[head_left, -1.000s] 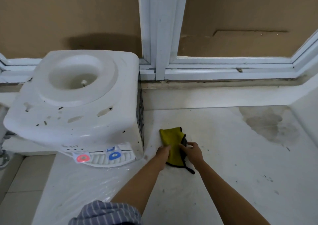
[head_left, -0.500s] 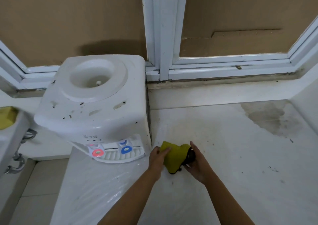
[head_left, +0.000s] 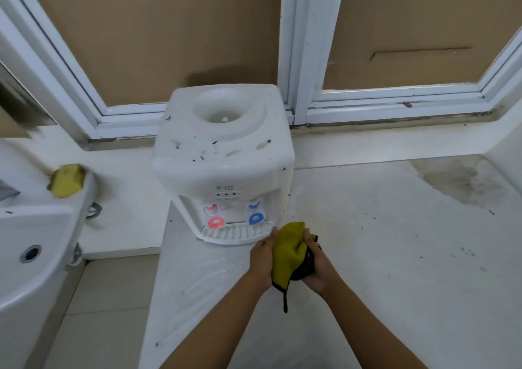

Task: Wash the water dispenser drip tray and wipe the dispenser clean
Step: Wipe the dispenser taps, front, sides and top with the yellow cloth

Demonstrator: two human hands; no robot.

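Grimy white surface (head_left: 367, 255); both hands' fingers (head_left: 306, 234) bunching the yellow cloth (head_left: 288, 248); dispenser (head_left: 226, 154) still speckled, drip tray (head_left: 237, 231) unwashed, looks like.

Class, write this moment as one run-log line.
left hand: holds cloth | right hand: holds cloth | cloth: bunched, lifted | drip tray: still on dispenser

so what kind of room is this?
Probably a wash or utility corner of a home or office. A white basin with a sponge on its rim sits left of a tabletop water dispenser on a stained white counter, under windows blocked with cardboard.
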